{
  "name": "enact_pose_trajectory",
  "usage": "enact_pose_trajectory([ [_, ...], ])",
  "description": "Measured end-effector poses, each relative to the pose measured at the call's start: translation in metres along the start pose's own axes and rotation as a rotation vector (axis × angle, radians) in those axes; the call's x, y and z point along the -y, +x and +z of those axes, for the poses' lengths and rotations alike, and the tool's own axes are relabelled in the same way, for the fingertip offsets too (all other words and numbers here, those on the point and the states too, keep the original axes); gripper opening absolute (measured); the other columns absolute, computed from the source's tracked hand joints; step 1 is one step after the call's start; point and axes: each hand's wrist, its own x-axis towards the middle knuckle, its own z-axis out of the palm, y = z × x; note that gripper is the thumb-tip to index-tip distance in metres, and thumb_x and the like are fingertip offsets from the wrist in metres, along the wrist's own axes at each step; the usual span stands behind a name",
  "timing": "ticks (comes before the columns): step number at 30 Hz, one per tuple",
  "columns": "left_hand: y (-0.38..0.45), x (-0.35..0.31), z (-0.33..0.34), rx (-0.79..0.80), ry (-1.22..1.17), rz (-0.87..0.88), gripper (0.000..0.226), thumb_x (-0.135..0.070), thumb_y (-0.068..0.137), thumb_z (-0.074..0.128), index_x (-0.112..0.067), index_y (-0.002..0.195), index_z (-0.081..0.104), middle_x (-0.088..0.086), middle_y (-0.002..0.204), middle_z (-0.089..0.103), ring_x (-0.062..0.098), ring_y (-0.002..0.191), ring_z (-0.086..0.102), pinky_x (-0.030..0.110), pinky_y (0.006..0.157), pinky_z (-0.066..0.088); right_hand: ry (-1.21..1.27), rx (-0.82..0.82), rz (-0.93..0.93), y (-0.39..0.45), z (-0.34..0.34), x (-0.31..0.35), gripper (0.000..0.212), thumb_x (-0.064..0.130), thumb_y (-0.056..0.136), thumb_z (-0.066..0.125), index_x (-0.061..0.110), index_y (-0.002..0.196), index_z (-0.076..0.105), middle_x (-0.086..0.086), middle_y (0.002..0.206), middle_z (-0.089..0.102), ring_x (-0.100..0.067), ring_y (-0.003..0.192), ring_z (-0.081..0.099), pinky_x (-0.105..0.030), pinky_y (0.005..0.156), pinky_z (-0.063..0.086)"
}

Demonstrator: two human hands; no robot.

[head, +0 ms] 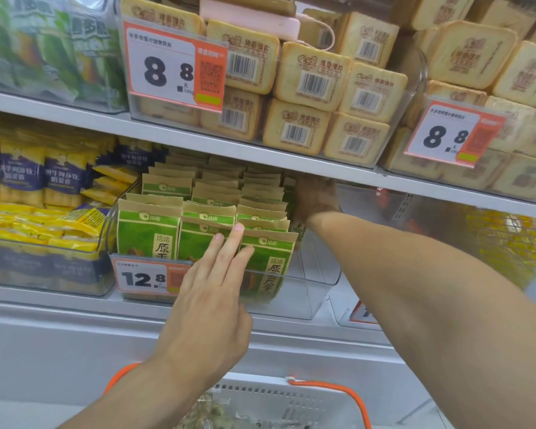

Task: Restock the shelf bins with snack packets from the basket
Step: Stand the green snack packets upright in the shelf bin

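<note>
We see the shelf run across the whole view, and we place everything from the clear bin that sits on the board below it, at the middle. Above the bin, on the shelf, tan biscuit packs are stacked in clear tubs with two "8.8" price tags. Left of the bin stand yellow and blue packets. Right of it, behind blurred clear plastic, we make out only something yellow.

The right arm crosses in front of the bin's right side, and the right hand reaches deep to the bin's back right, just under the shelf edge. It is dark and blurred there, so we cannot tell whether its fingers are clenched or grasping anything.

The left hand is raised in front of the bin. Its fingers are straight and released, with the tips laid against the tops of the front green packets, gripping nothing.

The green packets stand upright in rows inside the bin, filling its left and middle; the right part shows bare plastic. A "12.8" tag is clipped to the bin's front left.

Below the bin, at the bottom of the view, we see the white basket with orange handles; its contents are too blurred to tell.
</note>
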Motion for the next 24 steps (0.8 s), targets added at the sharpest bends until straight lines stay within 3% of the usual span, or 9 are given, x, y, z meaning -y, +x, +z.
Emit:
enact_pose_trajectory([
  [10, -0.001, 0.002, 0.004, -0.018, -0.008, 0.009, 0.078, -0.015, 0.083, 0.06, -0.023, 0.152, 0.027, -0.013, 0.165, -0.011, 0.011, 0.152, -0.005, 0.036, 0.116, 0.019, 0.172, 0.135, -0.014, 0.015, -0.005, -0.004, 0.13, 0.035, 0.047, 0.097, 0.015, 0.153, 0.026, -0.01, 0.153, 0.039, -0.038, 0.144, 0.03, -0.055, 0.117, 0.024],
  [15, -0.001, 0.002, 0.006, -0.023, -0.003, 0.007, 0.078, -0.014, 0.082, 0.062, -0.023, 0.151, 0.028, -0.012, 0.165, -0.01, 0.012, 0.153, -0.004, 0.032, 0.114, 0.015, 0.123, 0.117, -0.151, 0.023, -0.002, -0.01, 0.136, 0.052, 0.034, 0.096, 0.018, 0.15, 0.034, -0.007, 0.148, 0.045, -0.037, 0.141, 0.035, -0.057, 0.115, 0.029],
  [21, -0.002, 0.003, 0.009, -0.035, 0.011, 0.013, 0.078, -0.014, 0.079, 0.066, -0.022, 0.149, 0.033, -0.009, 0.166, -0.005, 0.015, 0.153, 0.002, 0.033, 0.112, 0.019, 0.33, 0.253, -0.189, 0.026, -0.009, -0.029, 0.152, 0.072, 0.013, 0.085, 0.031, 0.15, 0.031, 0.0, 0.145, 0.05, -0.03, 0.135, 0.045, -0.049, 0.11, 0.041],
  [24, -0.001, 0.003, 0.01, -0.035, 0.012, 0.015, 0.078, -0.014, 0.076, 0.068, -0.021, 0.147, 0.036, -0.007, 0.166, -0.001, 0.016, 0.153, 0.006, 0.036, 0.111, 0.027, 0.394, 0.267, -0.192, 0.023, -0.017, -0.044, 0.13, 0.059, 0.034, 0.095, 0.033, 0.147, 0.036, 0.004, 0.143, 0.053, -0.026, 0.132, 0.049, -0.046, 0.11, 0.041],
])
